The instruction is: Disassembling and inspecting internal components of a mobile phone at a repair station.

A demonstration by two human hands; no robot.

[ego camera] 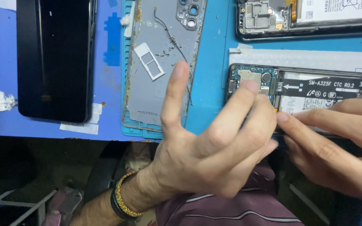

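An opened phone (315, 90) lies on the blue mat, its circuit board, black flex cable and battery exposed. My left hand (214, 142) hovers over its left end, fingers spread, middle fingertip touching the board near a metal shield. My right hand (340, 138) comes in from the right, fingertips pressed at the phone's lower edge against the left hand's fingers. Whether anything small is pinched between them is hidden. A beaded bracelet sits on my left wrist.
A grey phone back cover (156, 88) with a white SIM tray (149, 61) and several tiny screws lies on a teal mat. A black phone (55, 58) lies screen-up at left. Another opened phone (311, 19) sits at the top right. The table edge runs below.
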